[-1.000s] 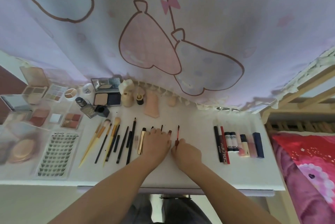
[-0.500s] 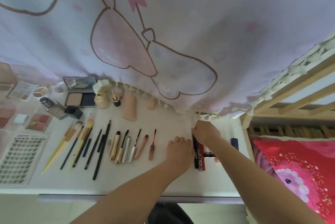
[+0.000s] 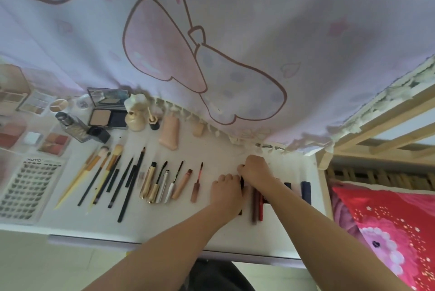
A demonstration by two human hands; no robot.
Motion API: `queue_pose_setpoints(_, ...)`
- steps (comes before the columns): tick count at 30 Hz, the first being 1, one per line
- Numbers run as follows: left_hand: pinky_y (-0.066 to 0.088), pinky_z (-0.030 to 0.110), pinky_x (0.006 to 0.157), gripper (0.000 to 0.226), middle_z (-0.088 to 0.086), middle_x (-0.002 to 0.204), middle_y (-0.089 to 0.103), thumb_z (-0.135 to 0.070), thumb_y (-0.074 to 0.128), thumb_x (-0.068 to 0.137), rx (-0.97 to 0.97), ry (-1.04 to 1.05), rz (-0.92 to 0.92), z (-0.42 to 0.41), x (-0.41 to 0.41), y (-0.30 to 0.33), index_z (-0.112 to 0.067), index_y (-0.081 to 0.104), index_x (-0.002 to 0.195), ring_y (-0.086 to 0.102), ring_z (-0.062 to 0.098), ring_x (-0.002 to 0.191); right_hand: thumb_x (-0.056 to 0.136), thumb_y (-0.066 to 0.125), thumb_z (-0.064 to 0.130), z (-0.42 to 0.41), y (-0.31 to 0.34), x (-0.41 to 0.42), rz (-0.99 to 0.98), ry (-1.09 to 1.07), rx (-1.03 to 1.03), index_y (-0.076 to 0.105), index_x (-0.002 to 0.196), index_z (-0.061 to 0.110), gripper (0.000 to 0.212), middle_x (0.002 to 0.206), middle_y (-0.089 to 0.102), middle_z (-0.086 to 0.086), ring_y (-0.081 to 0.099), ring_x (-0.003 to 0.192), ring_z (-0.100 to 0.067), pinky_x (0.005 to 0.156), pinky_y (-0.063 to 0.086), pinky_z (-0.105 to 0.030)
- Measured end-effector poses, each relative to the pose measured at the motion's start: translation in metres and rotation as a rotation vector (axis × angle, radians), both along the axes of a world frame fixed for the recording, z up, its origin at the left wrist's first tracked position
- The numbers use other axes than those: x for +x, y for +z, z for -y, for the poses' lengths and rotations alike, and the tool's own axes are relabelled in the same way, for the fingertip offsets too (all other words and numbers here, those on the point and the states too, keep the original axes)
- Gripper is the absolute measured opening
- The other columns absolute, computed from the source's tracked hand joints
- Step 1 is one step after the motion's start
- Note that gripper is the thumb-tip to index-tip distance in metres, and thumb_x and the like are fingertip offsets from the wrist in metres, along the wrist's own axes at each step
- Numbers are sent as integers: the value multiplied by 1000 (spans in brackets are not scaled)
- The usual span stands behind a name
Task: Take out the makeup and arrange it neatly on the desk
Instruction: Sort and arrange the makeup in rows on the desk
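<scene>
— On the desk (image 3: 211,231), what's sitting in containers?

— I see open palettes (image 3: 35,104) at the far left with pans of powder, and a clear tray of lashes (image 3: 28,187) in rows near the front edge.

— And the hands?

— Both reach to the right part of the desk. My view has the left hand (image 3: 226,190) knuckles up, fingers curled on a black pencil (image 3: 242,182); the right hand (image 3: 255,169) pinches its far end.

— Which way does it lie?

— Lengthwise front to back, beside a dark red pencil (image 3: 255,206) and a red pencil (image 3: 260,206), parallel. The brushes (image 3: 113,173) lie left, roughly the same way.
</scene>
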State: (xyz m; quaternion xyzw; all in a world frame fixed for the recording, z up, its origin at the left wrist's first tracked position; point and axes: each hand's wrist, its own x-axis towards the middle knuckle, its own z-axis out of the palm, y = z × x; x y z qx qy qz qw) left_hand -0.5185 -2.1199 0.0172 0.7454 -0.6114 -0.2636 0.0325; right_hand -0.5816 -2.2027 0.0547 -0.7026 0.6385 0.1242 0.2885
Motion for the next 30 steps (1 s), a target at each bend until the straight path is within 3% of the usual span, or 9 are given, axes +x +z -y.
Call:
queue_pose_setpoints(3,42,37,80,34,9,106,61,-37,30,100,21,48,-128,-1,20,13,-12,52,108,58,29,98,89,46,19,5,17,0,249,-182,60,53,65,7,28,58,59,-6,47,49,-15,45,35,-22)
queue_pose_setpoints(6,40,34,68,35,11,94,64,-40,25,101,-1,44,-250,-4,45,32,-14,48,94,61,31,85,93,46,17,0,37,-2,579,-416,266,58,81,6,20,57,59,-2,42,41,-10,39,30,-18)
queue_pose_setpoints(11,39,35,68,38,7,85,63,-43,19,101,-43,-109,-176,-15,75,56,-20,42,83,60,30,80,99,47,21,-20,60,-1,822,-422,480,57,83,6,25,58,47,0,33,39,-4,34,24,-13)
queue_pose_setpoints(16,38,32,65,37,6,83,60,-42,21,101,-16,-142,-239,-29,108,62,-21,44,82,58,25,78,100,43,14,-7,77,-14,944,-717,315,50,77,5,26,57,38,-1,27,31,-2,30,18,-12)
queue_pose_setpoints(20,34,23,52,32,-7,69,50,-34,26,102,90,28,-395,-42,135,54,-23,49,82,44,8,56,98,45,9,-7,84,-31,837,-675,276,51,83,4,18,58,49,-4,38,36,-5,32,25,-12)
queue_pose_setpoints(23,36,17,48,22,-6,72,51,-18,30,101,149,108,-509,-36,126,55,-15,52,100,45,5,57,95,48,5,-31,72,-11,667,-572,361,55,90,4,9,74,67,-8,60,54,-10,44,45,-18)
queue_pose_setpoints(25,40,15,49,18,-2,73,55,-11,31,98,180,231,-620,-31,112,56,-13,49,99,49,8,58,95,45,4,-45,58,5,612,-584,409,54,92,7,11,84,70,-9,64,60,-12,50,51,-23)
queue_pose_setpoints(27,46,23,58,14,4,82,62,-9,32,96,193,333,-685,-27,99,54,-12,45,97,57,14,64,96,40,1,-55,44,18,593,-640,425,54,103,5,15,98,68,-17,60,64,-19,57,49,-30)
queue_pose_setpoints(30,52,34,83,9,12,98,68,-14,39,94,166,255,-526,-19,84,45,-9,47,95,66,25,84,97,38,5,-65,25,27,483,-593,312,50,122,0,28,110,63,-17,57,76,-23,66,49,-35)
